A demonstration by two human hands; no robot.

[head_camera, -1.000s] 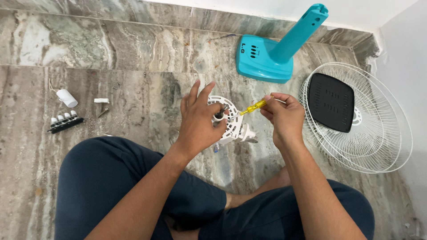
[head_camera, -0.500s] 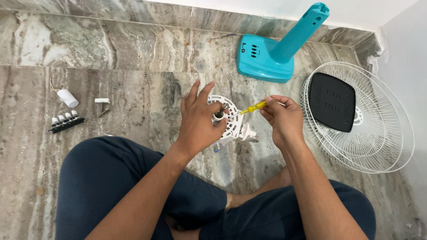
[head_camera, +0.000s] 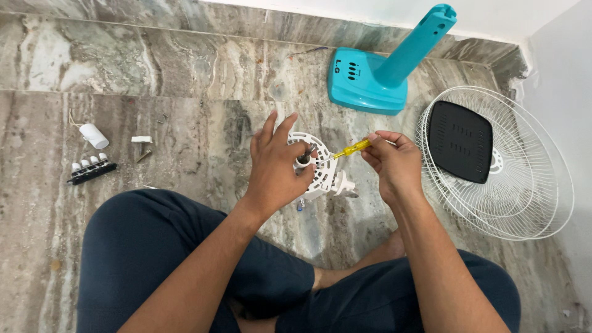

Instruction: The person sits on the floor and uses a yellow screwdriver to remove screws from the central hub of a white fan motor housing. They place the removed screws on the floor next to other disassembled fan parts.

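The left hand (head_camera: 274, 166) covers the near left part of the round white slotted plastic fan housing (head_camera: 320, 169), so what its palm presses on can't be seen. The yellow-handled screwdriver (head_camera: 351, 148) disappears into the right hand (head_camera: 394, 166); its rear end is hidden in the grip. The small screws (head_camera: 161, 117) scattered on the grey marble floor (head_camera: 185, 61) are too tiny to tell apart. Both knees run off the bottom edge.
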